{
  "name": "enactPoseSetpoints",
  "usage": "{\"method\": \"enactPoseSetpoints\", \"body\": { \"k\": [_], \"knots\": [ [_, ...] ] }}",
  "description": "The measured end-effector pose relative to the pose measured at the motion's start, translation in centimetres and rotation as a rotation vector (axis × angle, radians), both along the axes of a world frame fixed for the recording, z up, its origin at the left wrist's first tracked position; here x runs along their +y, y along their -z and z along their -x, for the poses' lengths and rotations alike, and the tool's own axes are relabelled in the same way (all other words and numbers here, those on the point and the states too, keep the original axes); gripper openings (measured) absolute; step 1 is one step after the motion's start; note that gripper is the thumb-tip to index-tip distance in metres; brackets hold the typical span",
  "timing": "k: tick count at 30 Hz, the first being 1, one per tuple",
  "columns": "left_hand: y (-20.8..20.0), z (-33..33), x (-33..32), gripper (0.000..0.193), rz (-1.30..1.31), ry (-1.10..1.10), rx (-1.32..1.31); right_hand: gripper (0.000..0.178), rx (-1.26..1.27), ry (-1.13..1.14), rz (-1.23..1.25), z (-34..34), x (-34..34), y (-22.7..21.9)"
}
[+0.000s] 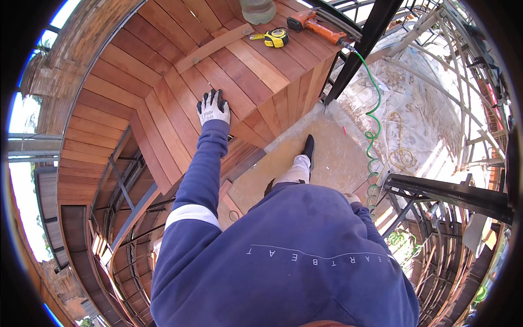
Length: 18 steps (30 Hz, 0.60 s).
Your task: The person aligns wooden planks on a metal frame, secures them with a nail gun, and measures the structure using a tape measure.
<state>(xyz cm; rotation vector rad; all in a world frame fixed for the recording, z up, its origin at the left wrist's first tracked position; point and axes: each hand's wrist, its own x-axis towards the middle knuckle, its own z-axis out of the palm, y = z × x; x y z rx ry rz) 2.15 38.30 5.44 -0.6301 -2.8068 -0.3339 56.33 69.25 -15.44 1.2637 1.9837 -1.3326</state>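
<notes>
My left hand (pixel 213 109), in a white and black glove, lies palm down with fingers apart on the reddish wooden planks (pixel 196 84) of a curved bench. It holds nothing. Farther along the bench rest a yellow and black tape measure (pixel 277 37) and an orange nail gun (pixel 317 27). A loose wooden strip (pixel 213 48) lies across the planks beyond my left hand. My right hand (pixel 350 198) shows only a little at the end of its sleeve, low beside my body; its fingers are hidden.
A green coiled air hose (pixel 372 131) runs from the nail gun down to the floor. Black steel posts (pixel 359 52) and a dark beam (pixel 447 196) stand on the right. Plastic sheeting (pixel 425 98) covers ground there. At the bench's far end is a grey-green rounded object (pixel 258 10).
</notes>
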Motion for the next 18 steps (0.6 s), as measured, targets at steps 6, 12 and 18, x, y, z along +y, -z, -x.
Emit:
{"method": "enactPoseSetpoints", "body": {
  "k": [6, 12, 18],
  "knots": [
    [0.3, 0.1, -0.3, 0.048, 0.024, -0.004, -0.023, 0.045, -0.05, -0.038, -0.026, 1.0, -0.2, -2.8],
    [0.0, 0.3, -0.5, 0.052, 0.01, -0.039, -0.101, 0.053, 0.125, -0.166, 0.08, -2.4, 0.9, 0.7],
    [-2.4, -2.1, -0.2, 0.054, -0.089, 0.012, -0.276, 0.05, -0.08, -0.455, -0.022, -2.5, 5.4, 1.2]
  ]
}}
